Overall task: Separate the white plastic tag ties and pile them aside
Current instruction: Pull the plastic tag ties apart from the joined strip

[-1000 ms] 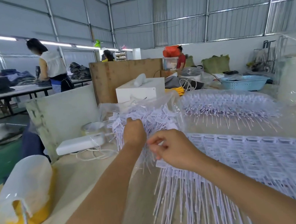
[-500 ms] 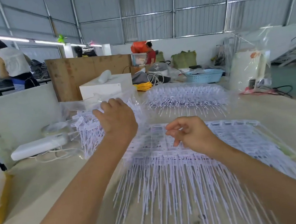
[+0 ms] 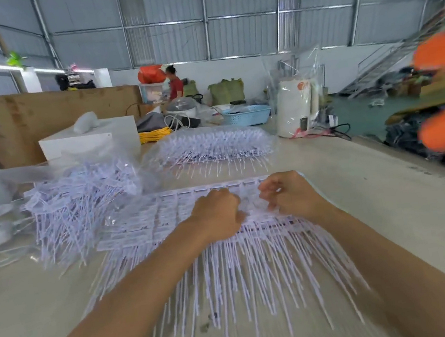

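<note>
Both hands had moved from the loose pile onto the flat sheet of joined tag ties [image 3: 166,221]. Left hand [image 3: 217,215] was curled in a fist on the sheet's heads; right hand [image 3: 290,196] was pinching them with bent fingers. One loose pile of separated ties [image 3: 77,193] lay to the left, one bagged bundle [image 3: 213,147] behind. Beige table [image 3: 392,216] lay bare rightward to its edge; corrugated metal walls enclosed the room.
</note>
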Demonstrator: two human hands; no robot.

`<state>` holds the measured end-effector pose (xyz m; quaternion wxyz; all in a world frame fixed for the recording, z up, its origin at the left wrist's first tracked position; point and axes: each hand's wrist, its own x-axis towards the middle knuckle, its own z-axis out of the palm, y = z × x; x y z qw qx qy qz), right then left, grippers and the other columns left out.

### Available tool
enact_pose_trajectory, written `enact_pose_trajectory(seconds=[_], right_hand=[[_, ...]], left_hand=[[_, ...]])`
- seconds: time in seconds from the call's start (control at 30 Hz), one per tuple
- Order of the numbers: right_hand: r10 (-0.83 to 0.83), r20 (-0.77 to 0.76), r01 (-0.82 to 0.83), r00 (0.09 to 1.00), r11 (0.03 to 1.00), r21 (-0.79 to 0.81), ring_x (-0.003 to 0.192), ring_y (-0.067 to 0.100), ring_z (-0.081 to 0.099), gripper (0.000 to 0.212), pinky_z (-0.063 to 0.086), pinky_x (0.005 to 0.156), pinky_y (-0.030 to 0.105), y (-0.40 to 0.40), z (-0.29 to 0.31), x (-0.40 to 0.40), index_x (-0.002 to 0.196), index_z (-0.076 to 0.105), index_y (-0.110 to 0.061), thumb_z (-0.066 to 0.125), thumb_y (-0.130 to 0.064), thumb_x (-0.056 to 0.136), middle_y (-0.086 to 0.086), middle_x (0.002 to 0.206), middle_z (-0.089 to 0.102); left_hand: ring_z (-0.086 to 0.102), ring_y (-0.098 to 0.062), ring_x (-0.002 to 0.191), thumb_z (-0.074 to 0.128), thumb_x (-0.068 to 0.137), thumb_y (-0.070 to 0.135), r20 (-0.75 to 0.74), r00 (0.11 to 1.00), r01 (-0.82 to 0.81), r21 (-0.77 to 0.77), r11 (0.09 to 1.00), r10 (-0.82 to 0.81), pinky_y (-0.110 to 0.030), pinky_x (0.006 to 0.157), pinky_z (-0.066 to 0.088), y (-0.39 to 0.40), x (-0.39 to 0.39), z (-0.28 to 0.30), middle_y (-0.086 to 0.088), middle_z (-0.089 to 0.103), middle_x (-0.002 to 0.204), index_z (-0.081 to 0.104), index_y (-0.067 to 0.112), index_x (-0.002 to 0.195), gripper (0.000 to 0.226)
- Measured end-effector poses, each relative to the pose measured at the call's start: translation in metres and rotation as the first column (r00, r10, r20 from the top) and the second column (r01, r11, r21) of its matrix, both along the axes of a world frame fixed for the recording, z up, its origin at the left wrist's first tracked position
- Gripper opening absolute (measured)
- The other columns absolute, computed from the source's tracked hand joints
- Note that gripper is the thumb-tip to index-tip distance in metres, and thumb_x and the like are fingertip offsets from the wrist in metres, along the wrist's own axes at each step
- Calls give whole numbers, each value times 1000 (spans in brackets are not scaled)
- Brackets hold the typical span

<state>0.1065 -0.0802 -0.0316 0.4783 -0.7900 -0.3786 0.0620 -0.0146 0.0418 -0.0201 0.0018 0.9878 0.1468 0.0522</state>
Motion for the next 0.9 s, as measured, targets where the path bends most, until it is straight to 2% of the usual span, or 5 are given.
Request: enact_pose_trajectory(seconds=[0.23, 0.47, 0.6, 0.73, 0.9], right_hand=[[-56, 277, 116, 959, 972, -206, 100, 22, 62, 21, 43, 91, 21, -18, -5, 22, 101, 69, 1, 54, 1, 86, 12, 103, 69], [22, 324, 73, 946, 958, -278, 85, 10, 56, 21, 41, 76, 14, -27, -1, 33, 99, 69, -5, 55, 0, 85, 2, 95, 65], [50, 348, 66, 936, 947, -315, 83, 10, 56, 16, 37, 69, 5, -27, -5, 36, 97, 69, -5, 58, -1, 85, 3, 95, 66], [63, 399, 84, 915, 937, -340, 83, 9, 56, 16, 38, 73, 11, -25, -7, 37, 98, 68, -9, 58, -7, 87, 1, 97, 66], [68, 414, 99, 908, 924, -369, 74, 16, 58, 15, 51, 75, 27, -19, -12, 34, 80, 67, -9, 53, -5, 84, 3, 82, 64]], left_hand=[[49, 1, 70, 62, 89, 33, 130, 982, 166, -243, 956, -137, -17, 70, 38, 23, 9, -8, 6, 58, 86, 68, 13, 103, 25], [52, -8, 56, 57, 92, 37, 182, 968, 217, -254, 943, -174, -24, 56, 42, 21, 15, -14, 7, 57, 63, 57, 24, 78, 19], [58, -21, 89, 50, 96, 30, 294, 954, 92, -132, 987, -50, -30, 73, 45, 50, 36, -8, 0, 61, 86, 61, 16, 96, 18], [39, -28, 129, 40, 95, 51, 79, 978, -193, 22, 981, 191, -47, 106, 32, 91, 62, -10, -10, 43, 141, 41, 17, 138, 55], [37, -27, 133, 27, 74, 86, -129, 954, -292, -213, 932, 270, -51, 110, 25, 129, 73, -23, -3, 39, 147, 42, 23, 138, 91]])
